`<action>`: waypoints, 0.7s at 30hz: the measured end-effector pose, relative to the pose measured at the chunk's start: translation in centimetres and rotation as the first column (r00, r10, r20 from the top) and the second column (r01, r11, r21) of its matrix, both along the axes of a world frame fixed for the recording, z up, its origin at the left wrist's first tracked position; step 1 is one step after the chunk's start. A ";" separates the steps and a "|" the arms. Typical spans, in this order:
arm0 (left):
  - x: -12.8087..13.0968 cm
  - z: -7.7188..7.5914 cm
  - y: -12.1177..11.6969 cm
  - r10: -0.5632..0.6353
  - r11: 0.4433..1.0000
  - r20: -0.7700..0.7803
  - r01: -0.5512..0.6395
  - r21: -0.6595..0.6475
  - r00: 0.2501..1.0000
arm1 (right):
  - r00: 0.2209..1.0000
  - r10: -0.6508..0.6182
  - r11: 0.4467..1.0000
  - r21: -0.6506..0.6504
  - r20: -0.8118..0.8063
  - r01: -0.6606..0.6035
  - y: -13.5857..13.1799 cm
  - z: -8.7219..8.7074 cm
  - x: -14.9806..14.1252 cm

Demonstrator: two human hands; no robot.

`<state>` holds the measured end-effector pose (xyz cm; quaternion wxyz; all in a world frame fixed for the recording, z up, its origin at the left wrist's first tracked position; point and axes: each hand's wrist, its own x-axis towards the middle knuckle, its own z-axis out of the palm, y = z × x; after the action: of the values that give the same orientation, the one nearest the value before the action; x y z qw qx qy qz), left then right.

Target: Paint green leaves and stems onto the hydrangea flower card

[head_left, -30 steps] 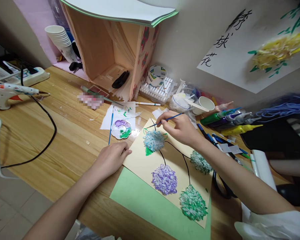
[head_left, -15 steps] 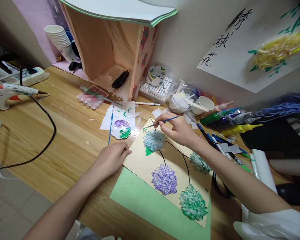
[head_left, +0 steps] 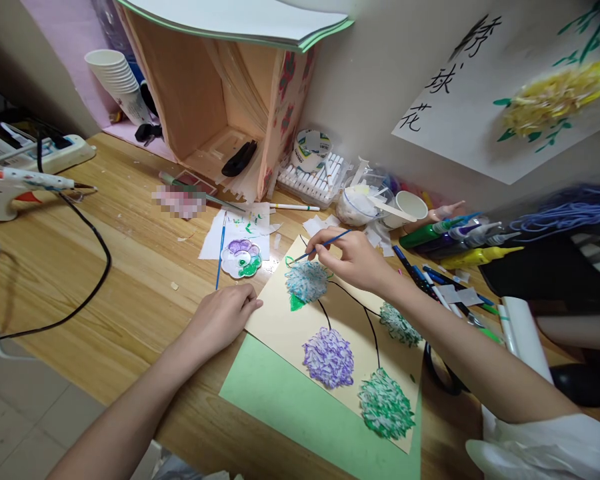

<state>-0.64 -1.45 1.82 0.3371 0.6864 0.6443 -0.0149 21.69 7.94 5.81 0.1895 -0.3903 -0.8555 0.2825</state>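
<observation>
Fingers of the right hand (head_left: 353,257) pinch a blue paintbrush (head_left: 336,238) low, presumably for control; the left hand (head_left: 225,312), fingers curled closed, likely steadies the cream card (head_left: 276,310)

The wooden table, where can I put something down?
Bare table lies between the black cord and the left hand, except one small scrap; the green sheet has a bare near strip. It's crowded along the wall, from the white markers to the paint bottles.

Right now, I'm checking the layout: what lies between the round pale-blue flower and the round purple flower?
In the head view, a thin curved black line on cream paper runs from the pale-blue flower to the purple flower.
</observation>
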 end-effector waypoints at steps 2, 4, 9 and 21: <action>0.0 0.0 0.0 0.001 1.000 0.000 -0.001 -0.002 1.000 | 1.000 0.004 1.000 -0.003 -0.003 -0.004 0.0 0.0 0.0; 0.0 0.0 0.0 0.000 1.000 -0.002 0.000 0.002 1.000 | 1.000 -0.008 1.000 -0.002 -0.026 0.008 0.1 0.0 0.0; 0.1 0.0 0.0 -0.004 1.000 -0.007 0.004 0.002 1.000 | 1.000 0.012 1.000 -0.001 0.006 -0.012 0.1 0.2 -0.1; -0.2 -0.3 -0.1 0.004 1.000 0.024 -0.004 0.007 1.000 | 0.998 -0.034 0.999 0.030 -0.056 0.036 -0.1 0.5 0.6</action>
<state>-0.80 -1.53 1.56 0.3426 0.6864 0.6414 -0.0036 22.25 7.87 6.27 0.2241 -0.3944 -0.8472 0.2766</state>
